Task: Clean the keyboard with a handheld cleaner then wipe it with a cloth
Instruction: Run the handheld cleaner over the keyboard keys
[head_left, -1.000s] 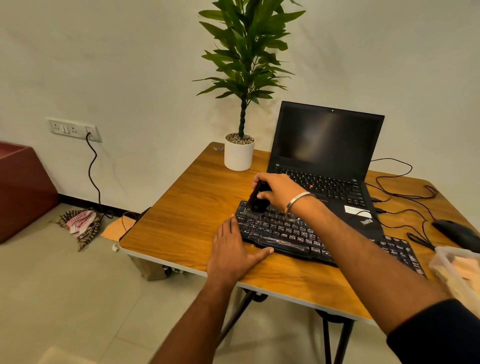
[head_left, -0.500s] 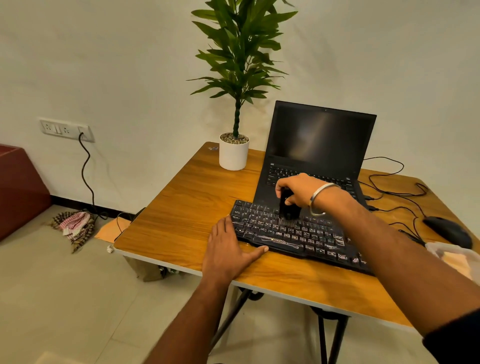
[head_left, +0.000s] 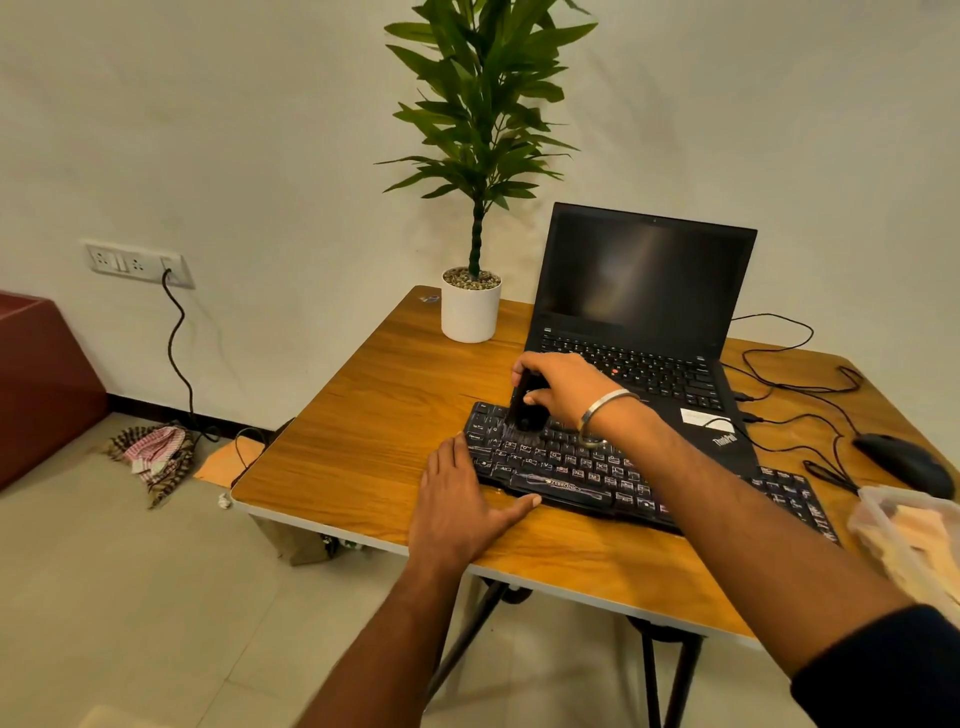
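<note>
2 hands: right grips cleaner on Zebronics keyboard; left flat.

The middle of the keyboard is covered by the right forearm. The handheld cleaner is largely hidden inside the right hand. A clear container is cut off by the right edge; its contents are blurred.

Black cleaner on black keyboard
</note>
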